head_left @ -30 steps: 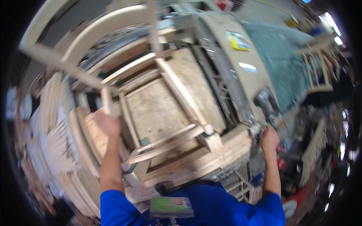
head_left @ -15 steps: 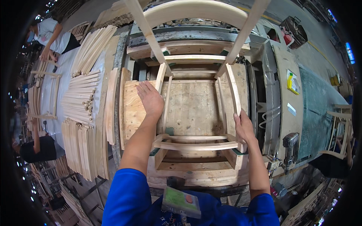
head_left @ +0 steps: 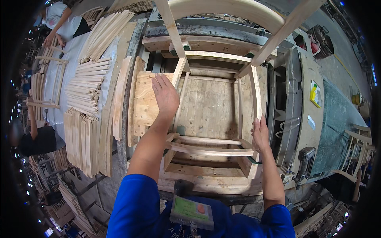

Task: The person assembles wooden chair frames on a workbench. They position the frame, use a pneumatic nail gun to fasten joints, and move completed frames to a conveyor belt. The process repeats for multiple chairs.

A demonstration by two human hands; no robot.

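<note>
A pale wooden chair frame lies within a wooden jig on the workbench, its curved back and two uprights rising at the far side. My left hand presses with outstretched fingers against the frame's left side rail, above a plywood block. At the near right corner, my right hand is closed around the right side rail, with part of the fingers hidden behind the wood.
Stacks of wooden sticks cover the left table, where a person stands at the far end. On the right bench lie a yellow-and-white packet and a nail gun. Another chair frame stands at far right.
My view has turned slightly, so the chair frame and bench appear shifted. Both hands stay at the side rails; the right hand's fingers have closed further around its rail.
</note>
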